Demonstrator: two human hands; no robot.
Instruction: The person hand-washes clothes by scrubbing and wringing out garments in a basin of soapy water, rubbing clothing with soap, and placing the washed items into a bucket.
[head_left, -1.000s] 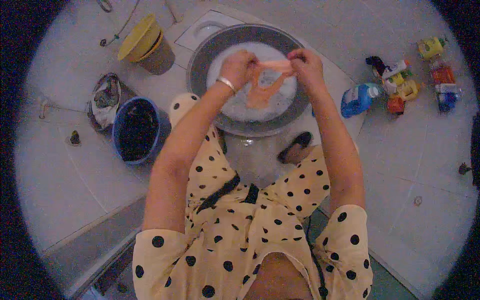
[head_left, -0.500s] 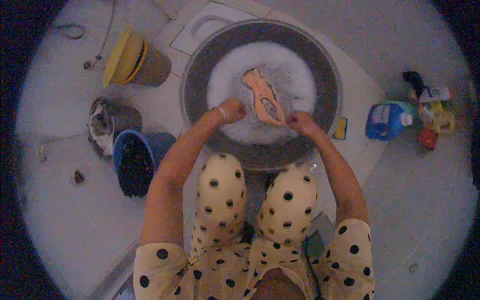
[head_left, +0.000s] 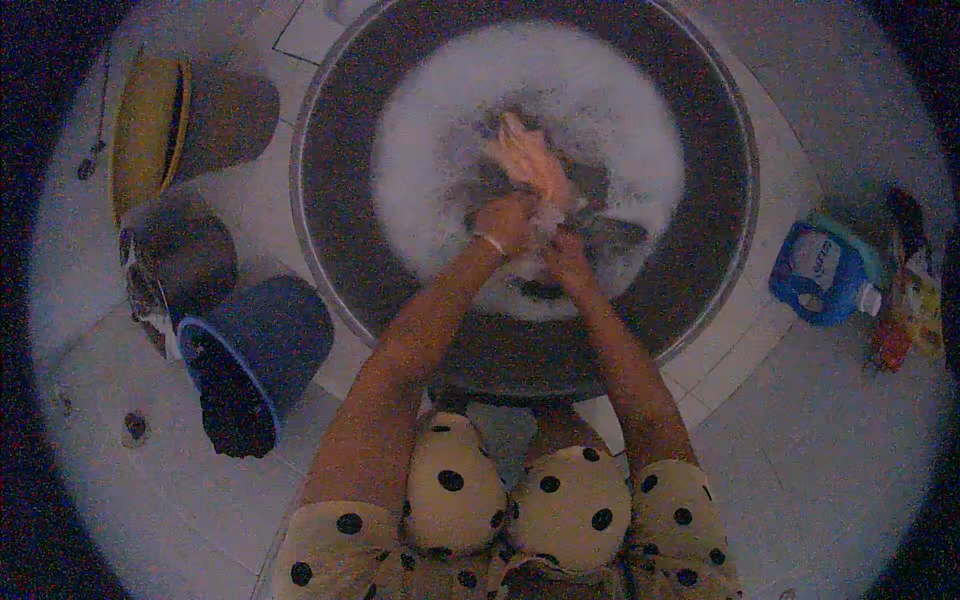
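Note:
A large round dark basin point(head_left: 332, 190) stands in front of my knees, holding water covered with white suds point(head_left: 425, 120). In its middle lies an orange cloth point(head_left: 530, 152), bunched and wet; its exact kind cannot be made out. My left hand point(head_left: 508, 222), with a pale band at the wrist, is closed on the near end of the cloth. Close beside it, my right hand point(head_left: 567, 256) is also closed at that near end. Foam and blur hide the fingertips. Dark patches of water show through the suds around both hands.
Left of the basin, a yellow-rimmed bucket point(head_left: 228, 120), a dark pail point(head_left: 190, 250) and a blue bucket point(head_left: 270, 340) with dark contents lie tilted. At the right stand a blue jug point(head_left: 822, 275) and several colourful packages point(head_left: 908, 315). Tiled floor point(head_left: 800, 440) surrounds everything.
My hands have come together from either side of the cloth. The cloth, stretched out with a hole showing before, is now bunched. The view has moved nearer the basin.

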